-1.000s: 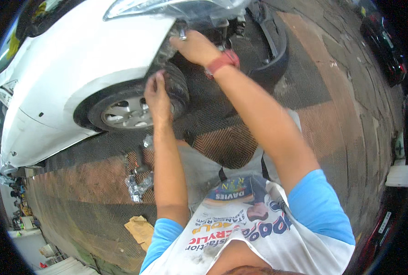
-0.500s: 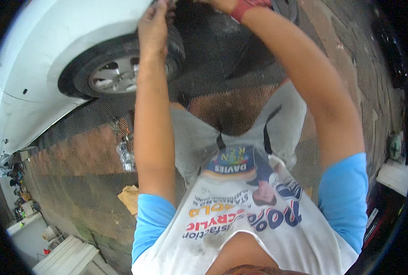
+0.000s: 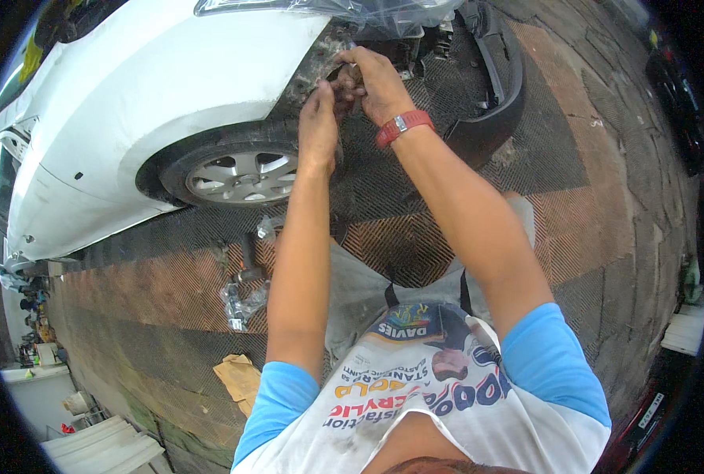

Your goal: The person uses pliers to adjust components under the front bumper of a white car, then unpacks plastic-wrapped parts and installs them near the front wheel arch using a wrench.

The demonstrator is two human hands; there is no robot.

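Both my arms reach up to the front corner of a white car (image 3: 170,79), just ahead of its front wheel (image 3: 245,175). My left hand (image 3: 319,126) is closed, with its fingertips bunched at the dark, dirty edge behind the fender (image 3: 281,59). Close against it, my right hand (image 3: 380,87) is closed too, fingers curled inward and a red watch (image 3: 405,125) on the wrist. The fingertips of both hands meet at one spot. Whatever they pinch there is too small and hidden to name.
A black bumper (image 3: 498,87) stands right of the hands. Clear plastic sheeting (image 3: 368,14) covers the car's front above. On the patterned mat (image 3: 154,276) lie a dark tool (image 3: 249,259), clear plastic bags (image 3: 241,306) and brown paper (image 3: 240,378).
My view has tilted toward the car, so both hands now show fully, lower in the picture. My right hand has come nearer the left, and the bumper and plastic sheeting have come into view.
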